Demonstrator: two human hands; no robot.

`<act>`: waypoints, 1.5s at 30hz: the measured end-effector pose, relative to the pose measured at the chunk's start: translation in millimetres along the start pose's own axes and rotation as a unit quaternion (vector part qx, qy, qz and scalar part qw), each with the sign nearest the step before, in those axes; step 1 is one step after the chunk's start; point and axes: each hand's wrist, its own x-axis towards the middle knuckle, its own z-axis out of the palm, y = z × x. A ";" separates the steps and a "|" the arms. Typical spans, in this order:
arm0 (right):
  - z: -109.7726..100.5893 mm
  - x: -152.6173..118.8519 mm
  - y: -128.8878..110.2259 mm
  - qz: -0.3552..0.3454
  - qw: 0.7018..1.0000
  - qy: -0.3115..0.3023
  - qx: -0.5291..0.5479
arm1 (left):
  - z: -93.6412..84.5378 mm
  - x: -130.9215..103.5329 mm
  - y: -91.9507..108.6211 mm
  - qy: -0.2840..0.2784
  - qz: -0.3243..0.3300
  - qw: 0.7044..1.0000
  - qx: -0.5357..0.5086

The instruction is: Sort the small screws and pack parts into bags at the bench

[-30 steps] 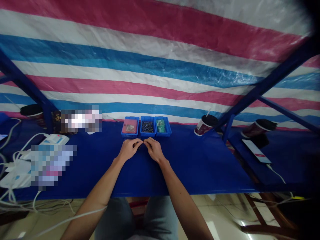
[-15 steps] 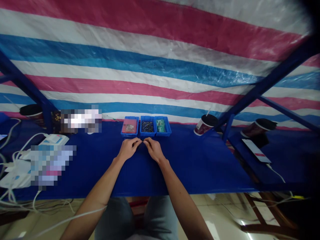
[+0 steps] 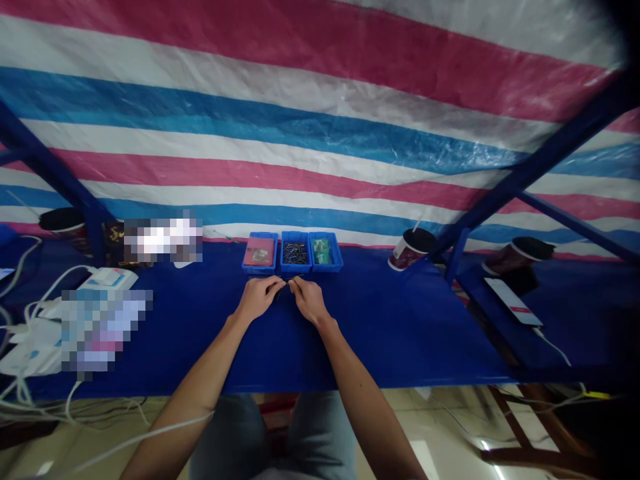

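Here, just on my side of the middle blue bin (image 3: 295,269), my left hand (image 3: 256,298) and right hand (image 3: 310,301) nearly meet, fingertips pinched on a thin dark piece (image 3: 287,283) between them.

I can make out one thin dark piece (image 3: 287,284), slender like a short wire, pinched up a little left of and below the middle of the frame. It's too small and blurred for me to tell its shape or tilt.
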 end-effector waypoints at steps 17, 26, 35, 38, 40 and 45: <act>-2.2 0.1 -2.6 -0.049 0.993 0.071 0.078 | 1.8 0.5 -4.2 0.009 -0.003 1.000 0.001; -4.2 0.0 -3.0 -0.005 0.999 0.034 0.033 | 0.9 0.3 -2.0 0.006 0.000 1.000 -0.004; 0.7 0.5 1.1 -0.021 0.990 0.074 0.114 | 0.4 0.3 -2.4 0.016 -0.011 1.000 -0.003; 2.0 1.4 2.8 -0.020 0.990 0.073 0.119 | -0.5 0.4 -1.1 0.016 -0.010 1.000 -0.001; 2.5 1.8 3.9 -0.017 0.990 0.071 0.124 | -0.8 0.4 -0.5 0.016 -0.013 1.000 -0.002; 2.8 2.4 5.6 -0.005 0.989 0.065 0.130 | -1.3 0.7 -0.8 0.017 -0.015 1.000 -0.005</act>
